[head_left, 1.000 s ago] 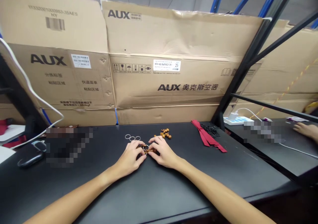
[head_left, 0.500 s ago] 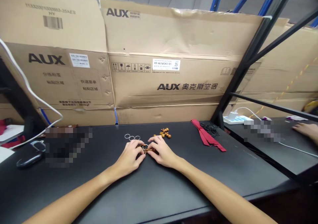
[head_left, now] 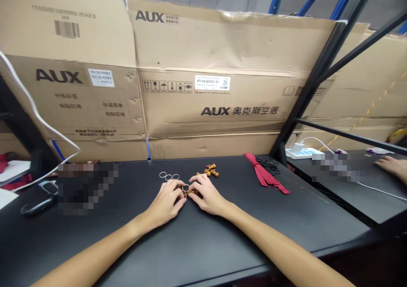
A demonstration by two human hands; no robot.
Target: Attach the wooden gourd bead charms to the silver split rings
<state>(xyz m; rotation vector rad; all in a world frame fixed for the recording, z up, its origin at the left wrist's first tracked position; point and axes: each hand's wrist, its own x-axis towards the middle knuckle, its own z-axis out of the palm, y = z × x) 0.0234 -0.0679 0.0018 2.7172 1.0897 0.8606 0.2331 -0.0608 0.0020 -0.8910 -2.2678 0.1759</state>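
My left hand and my right hand meet over the middle of the black table, thumbs and fingers pinched. A metal key ring shows between the fingertips, the left ones closed on it. My right fingers grip a small brown corded piece that meets the ring; whether it is threaded through I cannot tell. Just beyond my left hand lie three loose metal rings. Several amber-brown beaded pendants rest behind my right hand, partly covered by it.
Red ribbon strips and a pile of black clasps lie to the right. Cardboard sheets wall off the back. A black rack post stands at right, with a power strip and another person's hand beyond. A white cable hangs left.
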